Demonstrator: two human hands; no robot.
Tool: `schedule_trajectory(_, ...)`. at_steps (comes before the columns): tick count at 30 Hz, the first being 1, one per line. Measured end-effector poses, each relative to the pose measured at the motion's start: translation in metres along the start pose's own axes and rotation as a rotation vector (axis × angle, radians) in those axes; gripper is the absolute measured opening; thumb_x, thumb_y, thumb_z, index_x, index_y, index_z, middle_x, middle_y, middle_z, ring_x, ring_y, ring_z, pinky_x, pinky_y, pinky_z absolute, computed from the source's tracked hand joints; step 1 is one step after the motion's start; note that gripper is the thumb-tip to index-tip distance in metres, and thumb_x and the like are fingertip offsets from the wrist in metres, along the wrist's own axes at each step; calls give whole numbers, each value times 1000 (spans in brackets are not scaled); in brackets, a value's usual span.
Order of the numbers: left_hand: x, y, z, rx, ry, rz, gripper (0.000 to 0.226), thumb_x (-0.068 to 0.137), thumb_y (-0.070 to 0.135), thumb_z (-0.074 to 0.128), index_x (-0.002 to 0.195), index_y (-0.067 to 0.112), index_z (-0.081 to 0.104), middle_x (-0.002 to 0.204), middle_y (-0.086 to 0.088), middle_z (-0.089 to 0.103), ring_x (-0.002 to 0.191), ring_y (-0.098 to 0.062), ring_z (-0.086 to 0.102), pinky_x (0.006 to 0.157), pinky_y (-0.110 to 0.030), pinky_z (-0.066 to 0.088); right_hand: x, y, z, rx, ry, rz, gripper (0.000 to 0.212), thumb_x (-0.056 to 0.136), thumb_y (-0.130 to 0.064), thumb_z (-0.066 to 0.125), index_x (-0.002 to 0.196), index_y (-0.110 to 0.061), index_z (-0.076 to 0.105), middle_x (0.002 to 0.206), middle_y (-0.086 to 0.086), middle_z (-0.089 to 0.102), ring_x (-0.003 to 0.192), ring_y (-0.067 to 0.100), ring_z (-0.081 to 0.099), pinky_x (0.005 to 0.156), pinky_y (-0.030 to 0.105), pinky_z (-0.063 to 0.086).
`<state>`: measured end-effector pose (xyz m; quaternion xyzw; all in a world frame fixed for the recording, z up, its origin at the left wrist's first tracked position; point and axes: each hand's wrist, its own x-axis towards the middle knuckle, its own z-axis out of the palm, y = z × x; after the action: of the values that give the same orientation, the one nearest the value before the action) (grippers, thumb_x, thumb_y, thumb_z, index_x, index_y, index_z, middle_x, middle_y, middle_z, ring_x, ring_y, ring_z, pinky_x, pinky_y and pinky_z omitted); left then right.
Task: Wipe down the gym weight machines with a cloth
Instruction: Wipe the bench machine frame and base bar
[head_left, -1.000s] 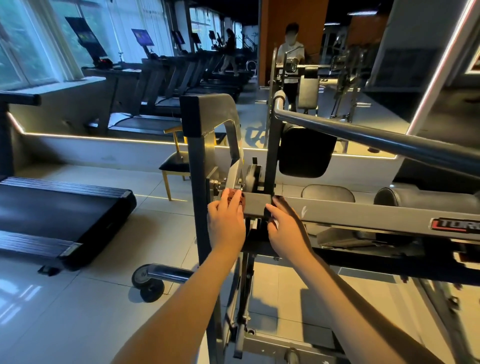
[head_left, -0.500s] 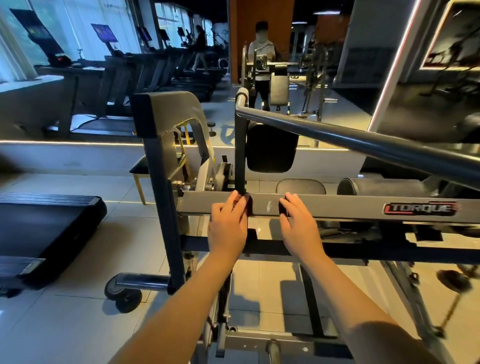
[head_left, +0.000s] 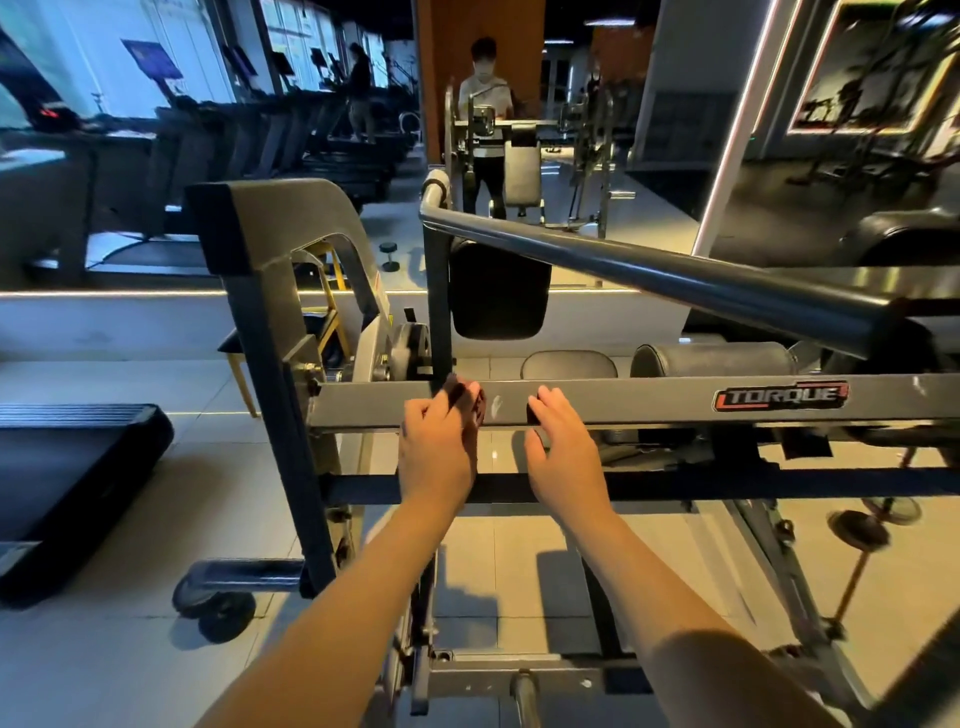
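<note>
A grey weight machine fills the head view, with a flat horizontal bar (head_left: 623, 402) carrying a TORQUE label (head_left: 782, 397). My left hand (head_left: 439, 452) reaches to the bar's front face and holds a small dark reddish cloth (head_left: 474, 402) against it with bunched fingertips. The cloth is mostly hidden by the fingers. My right hand (head_left: 563, 447) lies a hand's width to the right, fingers fairly straight and touching the same bar, holding nothing.
A dark round rail (head_left: 649, 273) slants above the bar. Black pads (head_left: 498, 288) sit behind it, and the machine's upright frame (head_left: 270, 332) stands left. A treadmill (head_left: 62, 467) lies at far left. A person (head_left: 485, 124) stands behind another machine, and a barbell (head_left: 857, 540) rests low right.
Both hands have slid right along the grey bar, away from the pivot at its left end. The view has swung so the TORQUE label sits further in.
</note>
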<state>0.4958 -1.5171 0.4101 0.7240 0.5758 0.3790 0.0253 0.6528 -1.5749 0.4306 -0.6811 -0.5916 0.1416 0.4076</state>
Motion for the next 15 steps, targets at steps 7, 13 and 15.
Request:
schedule_trajectory(7,-3,36,15,61,-60,436,61,98,27,57,155,23,36,162,-8,32,136,-27,49,115,-36,36,0,2,-3,102,33,6,45,105,-18,52,149,-24,48,160,-6,38,151,11,27,120,33,27)
schedule_trajectory(13,-5,6,-2,-60,19,126,49,95,26,65,142,20,52,122,-7,54,100,-23,58,80,-30,54,-5,4,2,-12,17,-2,48,106,-20,48,153,-23,42,164,-7,29,153,9,18,116,23,18)
schedule_trajectory(15,-8,18,0,-120,-12,50,41,97,27,62,138,24,54,125,2,49,109,-22,56,86,-28,51,-4,6,2,-1,19,3,47,106,-20,48,153,-23,43,164,-8,30,153,8,19,116,23,18)
